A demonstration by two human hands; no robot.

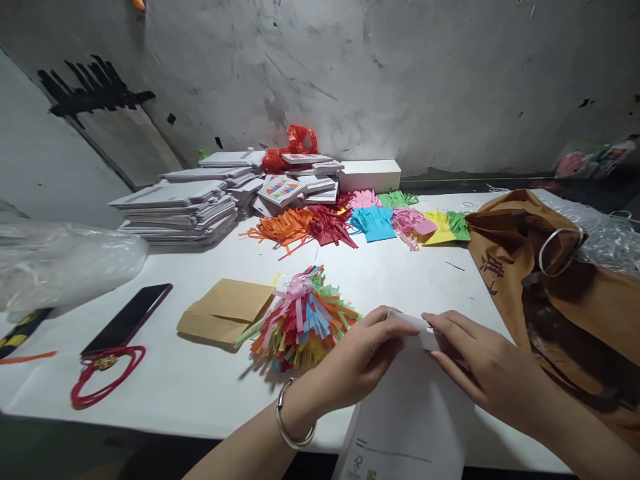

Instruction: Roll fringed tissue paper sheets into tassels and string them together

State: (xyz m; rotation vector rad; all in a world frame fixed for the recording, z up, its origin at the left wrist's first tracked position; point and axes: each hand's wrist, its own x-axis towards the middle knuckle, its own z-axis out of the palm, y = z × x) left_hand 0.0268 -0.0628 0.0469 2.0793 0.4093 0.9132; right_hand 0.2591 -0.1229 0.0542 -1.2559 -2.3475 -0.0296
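Both my hands grip a white paper sheet (410, 420) that lies at the front edge of the white table (200, 393). My left hand (357, 360), with a silver bangle on the wrist, pinches the sheet's folded top edge from the left. My right hand (480, 367) presses and pinches the same fold from the right. Just left of my left hand lies a multicoloured bunch of fringed paper strips (300, 320), partly resting on brown paper envelopes (225, 310).
Fringed paper pieces in orange, red, blue, pink, yellow and green (370, 223) lie mid-table. Stacks of white cards and boxes (180, 210) stand at the back left. A black phone (127, 319) and red cord (103, 373) lie at left. A brown bag (560, 287) fills the right.
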